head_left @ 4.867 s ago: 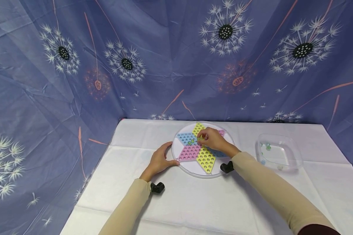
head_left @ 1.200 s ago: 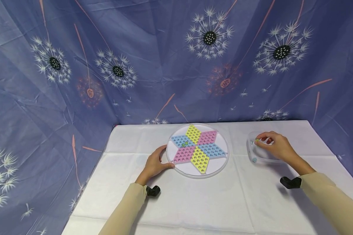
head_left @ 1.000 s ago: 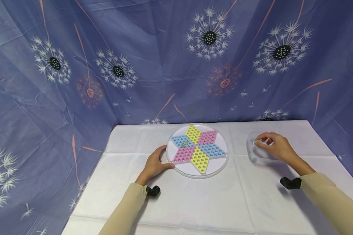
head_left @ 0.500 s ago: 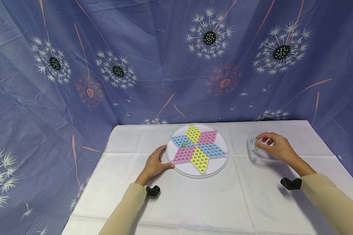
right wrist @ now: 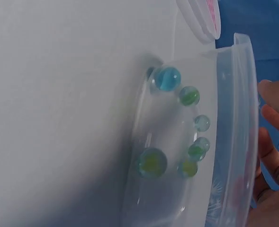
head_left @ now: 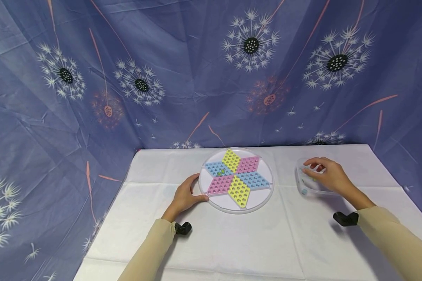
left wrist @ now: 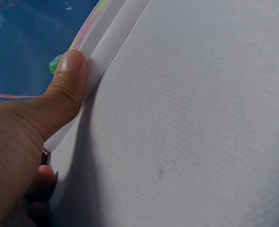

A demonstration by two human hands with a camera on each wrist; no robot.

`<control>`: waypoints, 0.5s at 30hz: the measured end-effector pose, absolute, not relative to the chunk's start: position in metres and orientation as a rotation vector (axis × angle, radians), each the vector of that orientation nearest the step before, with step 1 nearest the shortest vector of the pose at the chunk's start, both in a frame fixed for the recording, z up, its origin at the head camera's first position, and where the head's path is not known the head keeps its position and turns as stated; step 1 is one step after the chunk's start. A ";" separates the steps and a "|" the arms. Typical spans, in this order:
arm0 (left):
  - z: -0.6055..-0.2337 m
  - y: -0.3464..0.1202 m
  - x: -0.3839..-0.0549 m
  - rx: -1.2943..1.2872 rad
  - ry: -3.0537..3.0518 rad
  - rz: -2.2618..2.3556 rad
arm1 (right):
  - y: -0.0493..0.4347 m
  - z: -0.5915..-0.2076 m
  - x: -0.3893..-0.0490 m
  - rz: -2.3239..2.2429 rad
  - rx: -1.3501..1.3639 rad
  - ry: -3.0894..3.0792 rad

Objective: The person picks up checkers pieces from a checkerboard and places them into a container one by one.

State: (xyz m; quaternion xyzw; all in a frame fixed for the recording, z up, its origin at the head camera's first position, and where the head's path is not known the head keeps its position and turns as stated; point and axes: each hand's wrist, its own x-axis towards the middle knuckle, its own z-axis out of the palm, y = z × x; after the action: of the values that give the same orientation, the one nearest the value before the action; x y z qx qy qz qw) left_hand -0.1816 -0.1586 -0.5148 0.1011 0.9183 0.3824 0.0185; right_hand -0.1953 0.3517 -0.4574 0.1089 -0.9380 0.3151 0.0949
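Note:
A round white Chinese checkers board [head_left: 263, 197] lies on the table, its star in yellow, pink and blue. Two green glass marbles [head_left: 220, 172] sit in its upper-left blue point. My left hand [head_left: 184, 195] holds the board's left rim; in the left wrist view the thumb [left wrist: 66, 87] lies along the rim and the other fingers curl beside it. On the right, my right hand [head_left: 328, 175] hovers over a clear plastic box [head_left: 323, 192], thumb and fingers apart with nothing between them. Several glass marbles [right wrist: 189, 96] and a larger yellow-green one [right wrist: 152, 163] lie inside.
A white cloth [head_left: 253, 246] covers the table. Behind and to the left hangs a blue dandelion-print curtain [head_left: 204, 78]. Each wrist carries a black camera [head_left: 346, 219]. The box stands to the right of the board with a strip of cloth between them.
My right hand has moved from over the board to the box. It held a yellow-green marble there a second ago and has let it drop in. The left hand keeps its hold.

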 end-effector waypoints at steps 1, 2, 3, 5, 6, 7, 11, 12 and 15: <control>-0.515 -0.159 -0.181 0.315 2.851 1.188 | 0.350 -0.457 -0.196 0.935 0.331 -2.775; -0.515 -0.159 -0.182 0.316 2.854 1.186 | 0.348 -0.456 -0.197 0.933 0.339 -2.768; -0.514 -0.159 -0.182 0.317 2.855 1.185 | 0.346 -0.456 -0.198 0.936 0.348 -2.762; -0.515 -0.159 -0.182 0.322 2.857 1.187 | 0.342 -0.455 -0.200 0.936 0.367 -2.750; -0.515 -0.159 -0.182 0.322 2.856 1.186 | 0.340 -0.455 -0.201 0.935 0.375 -2.747; -0.515 -0.159 -0.182 0.324 2.858 1.185 | 0.338 -0.454 -0.202 0.933 0.385 -2.742; -0.516 -0.159 -0.182 0.320 2.855 1.183 | 0.328 -0.454 -0.208 0.927 0.421 -2.730; -0.516 -0.159 -0.182 0.317 2.856 1.182 | 0.324 -0.453 -0.210 0.926 0.435 -2.723; -0.516 -0.159 -0.182 0.312 2.860 1.178 | 0.312 -0.452 -0.216 0.928 0.487 -2.705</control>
State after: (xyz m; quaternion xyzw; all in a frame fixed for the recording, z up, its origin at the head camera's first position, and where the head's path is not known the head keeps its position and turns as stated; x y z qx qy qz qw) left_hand -0.1821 -0.1594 -0.5162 0.1002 0.9198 0.3789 0.0164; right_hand -0.2160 0.3124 -0.4521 0.1665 -0.9257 0.3177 0.1199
